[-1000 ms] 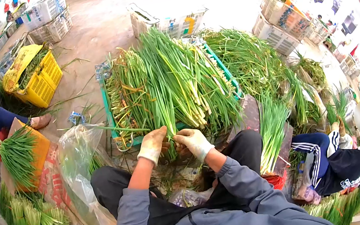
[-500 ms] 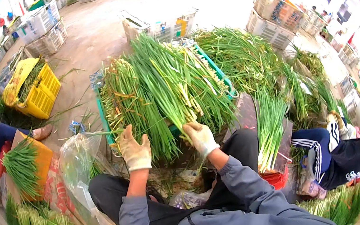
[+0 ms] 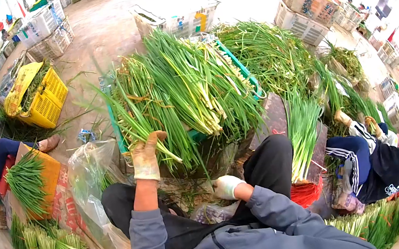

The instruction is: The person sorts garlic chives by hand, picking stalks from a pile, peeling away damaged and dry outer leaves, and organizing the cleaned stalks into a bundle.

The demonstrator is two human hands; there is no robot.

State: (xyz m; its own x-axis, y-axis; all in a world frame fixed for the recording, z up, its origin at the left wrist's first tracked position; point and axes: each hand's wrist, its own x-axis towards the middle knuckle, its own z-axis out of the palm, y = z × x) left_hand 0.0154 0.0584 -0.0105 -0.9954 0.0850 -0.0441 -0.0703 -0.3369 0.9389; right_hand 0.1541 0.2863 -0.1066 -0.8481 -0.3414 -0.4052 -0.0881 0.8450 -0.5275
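Note:
My left hand, in a cream work glove, is closed around a small bunch of garlic chives; their pale stem ends point down toward me and their leaves fan up to the left. My right hand, also gloved, is curled low above my lap. A thin green leaf runs down to its fingers, but what they hold is too small to make out. In front of both hands, a large heap of garlic chives lies on a teal-rimmed crate.
Right of my knee, a tidy chive bundle rests on a dark board, with red ties below. A clear plastic bag is at my left. Co-workers sit on both sides. A yellow crate stands back left.
My left hand, open and empty before, now grips a small bunch of chives. My right hand has left the heap's stem ends and dropped toward my lap.

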